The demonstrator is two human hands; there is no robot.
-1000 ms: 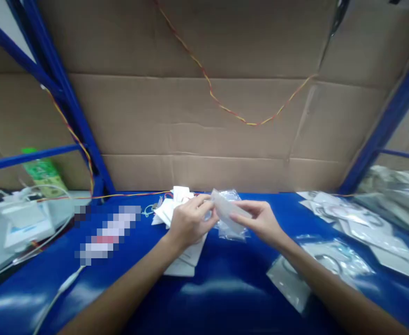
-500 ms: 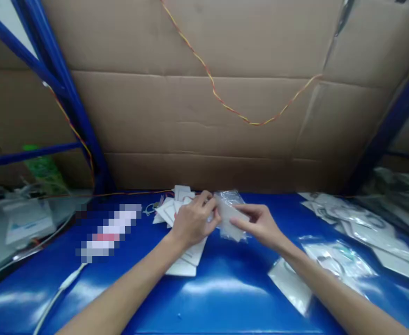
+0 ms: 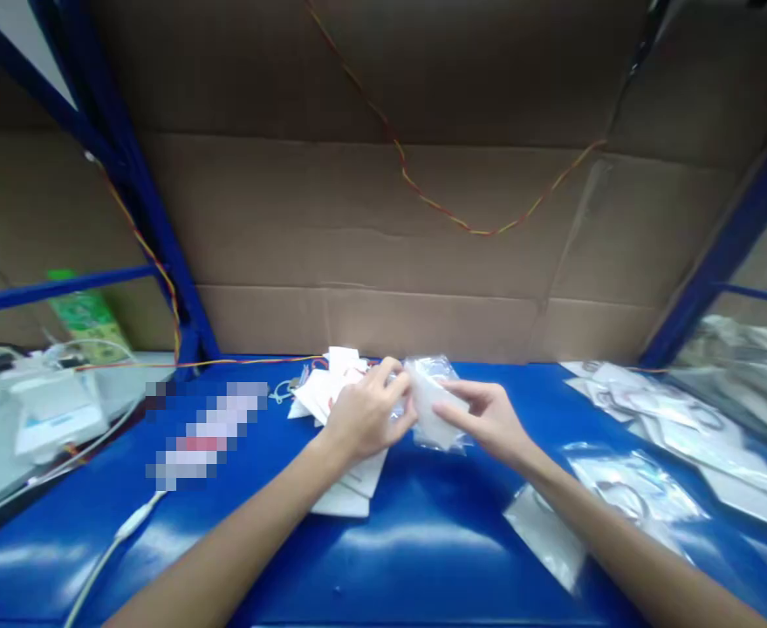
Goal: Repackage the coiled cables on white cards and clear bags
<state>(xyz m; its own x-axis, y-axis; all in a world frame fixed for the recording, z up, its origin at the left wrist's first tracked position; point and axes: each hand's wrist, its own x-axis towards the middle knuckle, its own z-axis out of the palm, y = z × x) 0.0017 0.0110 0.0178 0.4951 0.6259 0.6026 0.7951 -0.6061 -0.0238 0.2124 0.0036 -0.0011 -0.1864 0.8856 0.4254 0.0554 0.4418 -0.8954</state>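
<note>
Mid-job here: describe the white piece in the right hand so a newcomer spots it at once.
Below the cardboard wall is a shiny blue tabletop. Near its far middle, the right hand holds a small, flat white piece in front of a clear plastic bag. White cards near the left hand lie heaped; this piece is pinched between thumb and fingers.

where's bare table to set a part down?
Front middle of the table, between left forearm and lower bags. Smaller patch: between right hand and right-side pile. Crowded: around left hand, by cards, clear bag and held packet.
</note>
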